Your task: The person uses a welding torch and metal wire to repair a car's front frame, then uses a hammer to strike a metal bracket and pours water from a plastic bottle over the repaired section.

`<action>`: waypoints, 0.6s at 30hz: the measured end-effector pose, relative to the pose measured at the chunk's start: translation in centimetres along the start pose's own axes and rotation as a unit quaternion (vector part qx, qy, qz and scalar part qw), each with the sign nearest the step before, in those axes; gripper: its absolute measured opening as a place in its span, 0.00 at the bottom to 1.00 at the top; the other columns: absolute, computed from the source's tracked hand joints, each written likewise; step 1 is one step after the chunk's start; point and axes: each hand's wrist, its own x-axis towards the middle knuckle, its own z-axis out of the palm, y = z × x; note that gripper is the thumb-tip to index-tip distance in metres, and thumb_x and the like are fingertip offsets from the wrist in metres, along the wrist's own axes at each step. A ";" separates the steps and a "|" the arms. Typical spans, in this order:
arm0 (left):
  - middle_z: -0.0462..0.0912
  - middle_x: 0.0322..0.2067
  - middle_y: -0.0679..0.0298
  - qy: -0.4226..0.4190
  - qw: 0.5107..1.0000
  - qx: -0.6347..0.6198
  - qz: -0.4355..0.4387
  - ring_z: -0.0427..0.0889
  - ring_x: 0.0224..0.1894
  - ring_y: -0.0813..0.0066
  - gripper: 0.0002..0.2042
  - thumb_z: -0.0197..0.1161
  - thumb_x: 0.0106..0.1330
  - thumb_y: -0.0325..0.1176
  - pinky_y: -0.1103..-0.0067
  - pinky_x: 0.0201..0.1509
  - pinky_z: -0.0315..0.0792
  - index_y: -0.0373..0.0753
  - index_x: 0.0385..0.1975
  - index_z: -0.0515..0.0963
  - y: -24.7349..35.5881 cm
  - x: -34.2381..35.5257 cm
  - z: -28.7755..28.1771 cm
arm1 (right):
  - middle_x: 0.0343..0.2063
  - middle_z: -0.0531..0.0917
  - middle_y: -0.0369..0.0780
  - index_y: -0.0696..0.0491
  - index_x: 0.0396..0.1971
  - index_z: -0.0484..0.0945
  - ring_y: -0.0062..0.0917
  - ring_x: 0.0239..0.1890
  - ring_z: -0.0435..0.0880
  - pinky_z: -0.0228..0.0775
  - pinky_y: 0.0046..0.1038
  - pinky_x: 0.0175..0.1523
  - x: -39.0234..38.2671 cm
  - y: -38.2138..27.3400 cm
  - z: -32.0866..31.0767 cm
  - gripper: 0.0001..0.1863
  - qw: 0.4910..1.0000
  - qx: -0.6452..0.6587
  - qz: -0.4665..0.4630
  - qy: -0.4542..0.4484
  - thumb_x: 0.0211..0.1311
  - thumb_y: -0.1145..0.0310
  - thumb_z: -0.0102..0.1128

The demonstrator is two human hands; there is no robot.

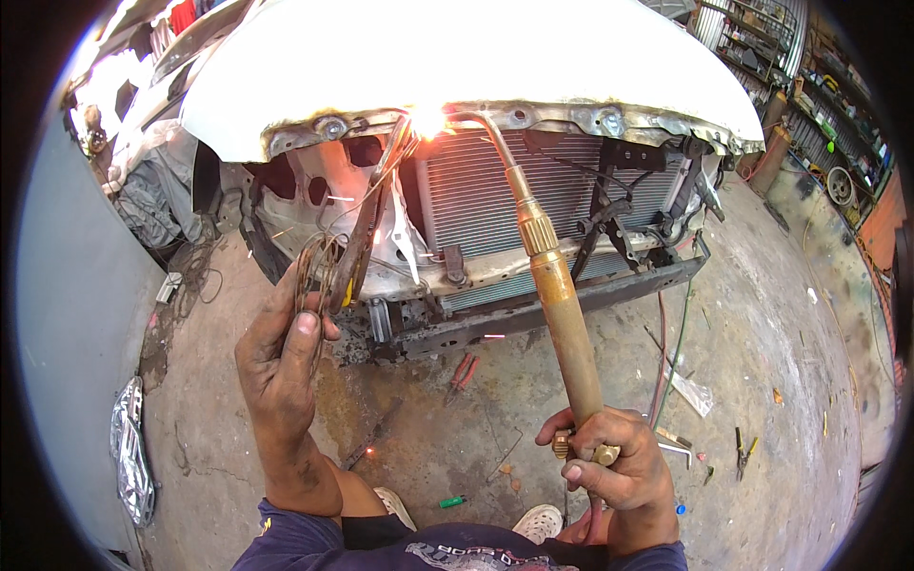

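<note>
Brass torch with a long round barrel and thin bent neck [568,343]: held in the right hand [614,462], slanting up and away from it to a glaring orange-white flame [428,122]

Right hand: fingers curled round the torch's lower end, just beside its small ridged brass valve knobs [606,456]

Brown looped bundle of thin metal wire [319,269]: rising from the left hand [276,357], its far strands running up to the flame; glare hides their tips

Left hand: thumb and fingers pinching the near end of the loops

Dark long flat bar [362,238]: beyond the left hand, alongside the wire; cannot tell whether that hand holds it too

Torch grip: probably rigid and fairly weighty, best gripped low on the barrel, well apart from the likely hot neck

Wire grip: likely light and springy, easily bent, safest by the looped end away from the heat

White metal hood [476,57]: beyond both hands, its front edge at the flame

Silver finned radiator [514,181]: under the hood edge, past the torch

Grey concrete floor [762,314]: below the hands, with red-handled pliers [463,373] lying between them in view
</note>
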 end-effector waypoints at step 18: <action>0.85 0.46 0.58 -0.003 1.000 -0.017 0.022 0.80 0.39 0.78 0.22 0.58 0.75 0.27 0.80 0.47 0.75 0.26 0.67 0.73 -0.5 0.2 0.3 | 0.42 0.88 0.50 0.54 0.31 0.77 0.34 0.39 0.90 0.81 0.32 0.45 0.0 0.3 -0.1 0.11 1.000 -0.007 -0.022 -0.008 0.56 0.73 0.74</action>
